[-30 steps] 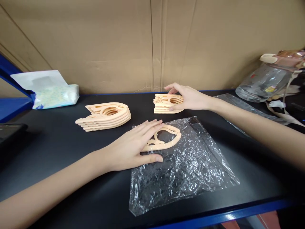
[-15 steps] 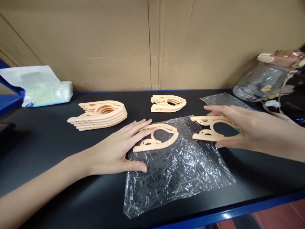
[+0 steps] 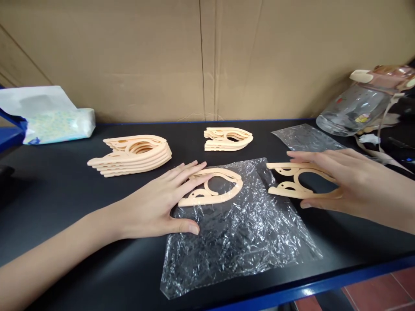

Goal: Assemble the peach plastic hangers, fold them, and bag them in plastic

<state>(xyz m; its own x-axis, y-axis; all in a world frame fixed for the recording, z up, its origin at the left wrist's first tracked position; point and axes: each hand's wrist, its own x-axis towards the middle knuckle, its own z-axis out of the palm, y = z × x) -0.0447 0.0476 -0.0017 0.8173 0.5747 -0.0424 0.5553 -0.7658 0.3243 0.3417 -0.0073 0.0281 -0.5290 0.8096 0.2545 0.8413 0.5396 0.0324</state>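
Note:
My left hand (image 3: 158, 203) lies flat with fingers spread on the left edge of a crinkled clear plastic bag (image 3: 240, 229), its fingertips resting on a peach plastic folding hanger (image 3: 214, 188) that lies inside or under the film. My right hand (image 3: 337, 183) holds a second peach hanger (image 3: 292, 179) between thumb and fingers, low over the bag's right edge. A tall stack of the same hangers (image 3: 132, 154) sits to the left, a smaller stack (image 3: 227, 139) at the back centre.
The black tabletop (image 3: 65, 207) has a blue front edge (image 3: 324, 283) and a cardboard wall behind. A tissue pack (image 3: 55, 123) lies at the back left. Another clear bag (image 3: 301, 137) and a clear water bottle (image 3: 359, 108) lie on the right.
My right hand took one hanger from the small back stack and brought it forward and right, down beside the bag. My left hand stayed pressed on the bag and hanger.

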